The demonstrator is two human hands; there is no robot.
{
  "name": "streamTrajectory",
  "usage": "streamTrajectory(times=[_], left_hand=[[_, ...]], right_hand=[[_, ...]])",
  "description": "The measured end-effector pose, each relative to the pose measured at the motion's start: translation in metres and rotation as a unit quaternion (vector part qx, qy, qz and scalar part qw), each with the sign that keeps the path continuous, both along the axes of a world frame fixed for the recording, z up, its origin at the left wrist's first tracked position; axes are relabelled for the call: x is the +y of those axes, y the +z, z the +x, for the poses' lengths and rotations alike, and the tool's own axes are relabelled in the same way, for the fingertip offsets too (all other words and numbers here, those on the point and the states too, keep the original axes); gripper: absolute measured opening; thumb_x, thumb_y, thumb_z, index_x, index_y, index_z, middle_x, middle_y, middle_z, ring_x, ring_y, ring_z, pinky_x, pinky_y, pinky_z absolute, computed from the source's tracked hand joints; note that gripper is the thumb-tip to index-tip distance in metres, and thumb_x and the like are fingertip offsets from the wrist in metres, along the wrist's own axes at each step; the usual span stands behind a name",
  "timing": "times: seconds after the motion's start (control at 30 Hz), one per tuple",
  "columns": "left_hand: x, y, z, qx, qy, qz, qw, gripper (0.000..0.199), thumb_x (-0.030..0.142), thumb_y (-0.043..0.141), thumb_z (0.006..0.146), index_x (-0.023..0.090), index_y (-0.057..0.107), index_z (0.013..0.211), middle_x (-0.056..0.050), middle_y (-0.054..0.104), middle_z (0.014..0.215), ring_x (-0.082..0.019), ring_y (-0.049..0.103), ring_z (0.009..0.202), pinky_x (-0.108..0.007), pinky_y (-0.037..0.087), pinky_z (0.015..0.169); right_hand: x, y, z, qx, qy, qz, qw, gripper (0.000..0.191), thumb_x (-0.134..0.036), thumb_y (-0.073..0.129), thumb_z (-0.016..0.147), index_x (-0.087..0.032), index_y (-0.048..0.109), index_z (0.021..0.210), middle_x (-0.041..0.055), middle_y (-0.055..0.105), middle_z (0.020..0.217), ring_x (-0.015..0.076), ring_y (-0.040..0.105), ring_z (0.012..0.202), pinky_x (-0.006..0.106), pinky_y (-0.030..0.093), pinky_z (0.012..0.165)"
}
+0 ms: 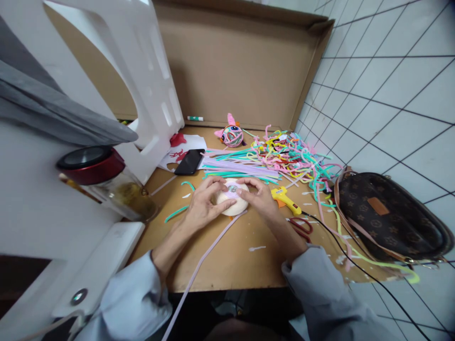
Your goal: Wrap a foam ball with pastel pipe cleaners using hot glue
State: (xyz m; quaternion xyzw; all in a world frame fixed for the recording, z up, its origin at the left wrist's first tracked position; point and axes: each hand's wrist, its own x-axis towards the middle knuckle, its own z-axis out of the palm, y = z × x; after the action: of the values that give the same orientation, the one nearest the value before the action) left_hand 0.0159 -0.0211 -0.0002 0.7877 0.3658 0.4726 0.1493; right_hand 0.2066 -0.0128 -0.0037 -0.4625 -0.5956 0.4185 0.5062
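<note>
Both my hands hold a white round ball, which looks like foam, over the middle of the table. My left hand grips its left side, with the thumb lying across the front. Around the right side my right hand is closed, fingertips at a small lilac patch on top with something greyish in its centre. From beneath the ball a long lilac pipe cleaner trails toward the front edge of the table. A yellow glue gun lies just right of my right hand, with red-handled scissors below it.
Behind the ball lie straight lilac and green pipe cleaners and a tangled colourful heap. A pink-eared ball figure and a black phone are at the back. A brown handbag stands right; a glass bottle stands left.
</note>
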Motion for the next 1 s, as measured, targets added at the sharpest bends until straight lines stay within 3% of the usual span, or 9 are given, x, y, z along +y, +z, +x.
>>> streamTrajectory(times=[0.2, 0.53, 1.0], left_hand=[[0.0002, -0.0027, 0.0018, 0.004, 0.012, 0.003, 1.000, 0.024, 0.039, 0.072, 0.082, 0.020, 0.064, 0.094, -0.010, 0.063, 0.113, -0.022, 0.062, 0.103, -0.036, 0.049, 0.092], [0.0005, -0.0041, 0.0024, 0.027, 0.018, 0.012, 0.999, 0.024, 0.037, 0.062, 0.090, 0.019, 0.062, 0.106, -0.011, 0.065, 0.118, -0.024, 0.062, 0.110, -0.039, 0.050, 0.095], [-0.0027, -0.0037, 0.0042, 0.042, 0.028, 0.029, 0.998, 0.021, 0.038, 0.061, 0.090, 0.019, 0.061, 0.100, -0.012, 0.063, 0.118, -0.024, 0.063, 0.109, -0.039, 0.051, 0.094]], right_hand=[[0.0016, -0.0015, -0.0002, 0.000, -0.013, 0.007, 1.000, 0.031, -0.039, 0.073, 0.067, -0.021, 0.072, 0.092, 0.0063, 0.068, 0.102, 0.0224, 0.060, 0.098, 0.038, 0.048, 0.092], [0.0035, -0.0053, 0.0001, -0.003, -0.024, 0.001, 1.000, 0.035, -0.041, 0.073, 0.067, -0.020, 0.072, 0.096, 0.0054, 0.069, 0.099, 0.0211, 0.060, 0.094, 0.036, 0.049, 0.087], [0.0032, -0.0069, -0.0015, 0.002, -0.030, 0.007, 1.000, 0.034, -0.041, 0.072, 0.068, -0.020, 0.071, 0.095, 0.0054, 0.068, 0.097, 0.0210, 0.060, 0.094, 0.035, 0.050, 0.084]])
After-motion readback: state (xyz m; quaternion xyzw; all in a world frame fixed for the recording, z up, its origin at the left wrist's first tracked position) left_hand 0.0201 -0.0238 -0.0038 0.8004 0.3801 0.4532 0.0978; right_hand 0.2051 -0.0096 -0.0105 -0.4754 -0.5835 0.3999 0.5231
